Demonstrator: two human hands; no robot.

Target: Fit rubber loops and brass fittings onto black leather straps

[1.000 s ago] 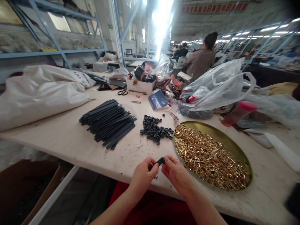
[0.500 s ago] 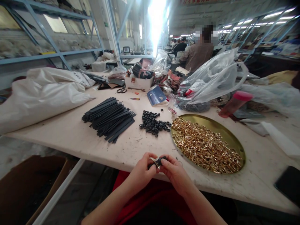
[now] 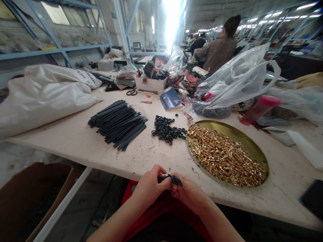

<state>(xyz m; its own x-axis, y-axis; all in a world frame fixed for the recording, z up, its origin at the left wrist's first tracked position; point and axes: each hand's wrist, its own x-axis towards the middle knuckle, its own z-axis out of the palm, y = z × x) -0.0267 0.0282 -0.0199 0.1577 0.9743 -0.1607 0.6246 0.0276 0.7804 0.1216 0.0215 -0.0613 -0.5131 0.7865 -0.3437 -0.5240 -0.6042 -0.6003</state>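
Low in the middle of the frame, the left hand [image 3: 148, 186] and right hand [image 3: 188, 193] meet fingertip to fingertip, both pinching a small black strap piece [image 3: 173, 178] whose long axis runs left to right between them. Both hands hover at the table's [image 3: 75, 144] near edge, wrists angled inward, with the black strips [image 3: 118, 122], black rings [image 3: 166, 129] and tray of gold clips [image 3: 247, 144] well beyond them.

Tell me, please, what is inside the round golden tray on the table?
The golden tray holds a heap of small shiny gold metal pieces, piled toward its near side. The far part of its floor shows bare. Whatever lies under the heap is covered.
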